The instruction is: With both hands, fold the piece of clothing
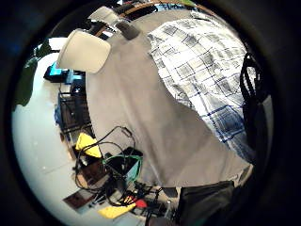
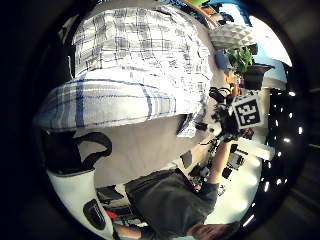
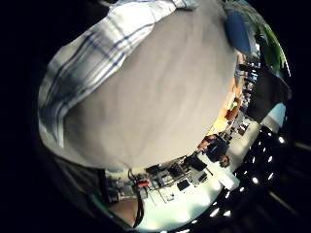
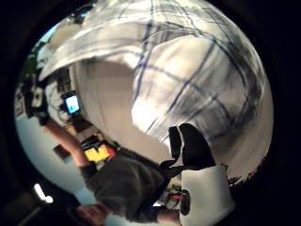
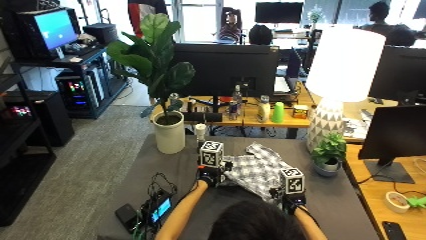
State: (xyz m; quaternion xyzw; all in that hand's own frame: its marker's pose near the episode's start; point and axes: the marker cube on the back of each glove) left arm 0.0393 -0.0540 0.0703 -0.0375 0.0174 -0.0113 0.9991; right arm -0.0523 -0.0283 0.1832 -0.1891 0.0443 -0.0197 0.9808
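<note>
Checked shirt at frame centre on grey table, left hand gripping its left edge, right hand pinching its lower right edge, both hands' fingers curled on cloth.

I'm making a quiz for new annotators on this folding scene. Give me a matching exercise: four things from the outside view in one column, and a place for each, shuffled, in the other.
Things:
1. shirt
2. lamp
3. large plant
4. left hand

Places:
A. in a white pot at the table's far left
B. at the shirt's left edge
C. on the grey table, between both hands
D. at the table's far right, beside a small plant

Pairs: 1-C, 2-D, 3-A, 4-B
</note>
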